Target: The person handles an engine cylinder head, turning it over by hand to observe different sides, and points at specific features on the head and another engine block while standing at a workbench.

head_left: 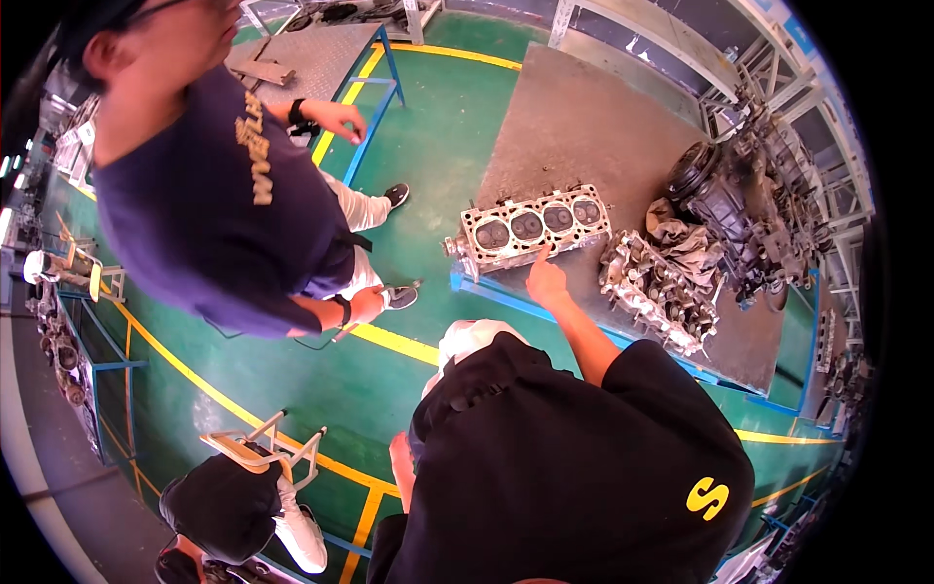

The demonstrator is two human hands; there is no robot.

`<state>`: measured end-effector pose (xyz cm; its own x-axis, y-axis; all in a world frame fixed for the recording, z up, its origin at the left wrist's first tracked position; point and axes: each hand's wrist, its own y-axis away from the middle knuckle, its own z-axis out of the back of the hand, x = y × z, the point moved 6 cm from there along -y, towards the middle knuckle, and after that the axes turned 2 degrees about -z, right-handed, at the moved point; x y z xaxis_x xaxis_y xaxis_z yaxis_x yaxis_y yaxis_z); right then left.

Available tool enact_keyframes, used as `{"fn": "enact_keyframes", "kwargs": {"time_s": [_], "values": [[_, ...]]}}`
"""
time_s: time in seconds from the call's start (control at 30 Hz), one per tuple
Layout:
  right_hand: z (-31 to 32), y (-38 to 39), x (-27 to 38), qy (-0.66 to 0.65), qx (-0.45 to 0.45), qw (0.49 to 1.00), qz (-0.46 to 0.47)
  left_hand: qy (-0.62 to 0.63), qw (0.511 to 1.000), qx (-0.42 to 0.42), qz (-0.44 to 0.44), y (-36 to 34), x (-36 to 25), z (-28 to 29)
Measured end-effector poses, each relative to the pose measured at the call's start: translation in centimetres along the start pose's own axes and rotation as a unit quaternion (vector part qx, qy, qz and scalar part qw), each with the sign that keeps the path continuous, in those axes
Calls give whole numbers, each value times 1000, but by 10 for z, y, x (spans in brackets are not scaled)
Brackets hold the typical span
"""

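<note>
My right hand (549, 281) reaches over the table's near edge, its index finger stretched out and the other fingers curled. The fingertip is at the near rim of an engine cylinder head (501, 261), and the hand holds nothing. That cylinder head lies with its flat face up, showing several round combustion chambers with dark valves. To its right is a second cylinder head (662, 292), with its uneven, dirty side up. My left hand (402, 465) hangs low beside my body; its fingers are mostly hidden by my black shirt.
The metal-topped table (559, 117) has a blue frame. Crumpled brown cloth (681, 238) and a large engine assembly (744, 204) occupy its right side. A person in a dark blue shirt (224, 195) stands at left. Another person (229, 506) is near a stool (306, 457) at lower left.
</note>
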<state>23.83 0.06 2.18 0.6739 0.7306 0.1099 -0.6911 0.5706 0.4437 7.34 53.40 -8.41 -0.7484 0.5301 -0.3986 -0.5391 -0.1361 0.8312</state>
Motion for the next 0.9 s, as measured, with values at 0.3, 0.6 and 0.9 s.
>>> {"fn": "enact_keyframes", "kwargs": {"time_s": [0.3,0.6,0.9], "values": [[0,-7,6,62,-43,997,5,-110,991,-23,-68,0,0,6],[-3,-11,14,56,-87,994,-41,144,985,-89,35,41,-29,13],[-3,-9,17,115,-98,988,-29,31,992,-39,-116,6,-18,9]]}}
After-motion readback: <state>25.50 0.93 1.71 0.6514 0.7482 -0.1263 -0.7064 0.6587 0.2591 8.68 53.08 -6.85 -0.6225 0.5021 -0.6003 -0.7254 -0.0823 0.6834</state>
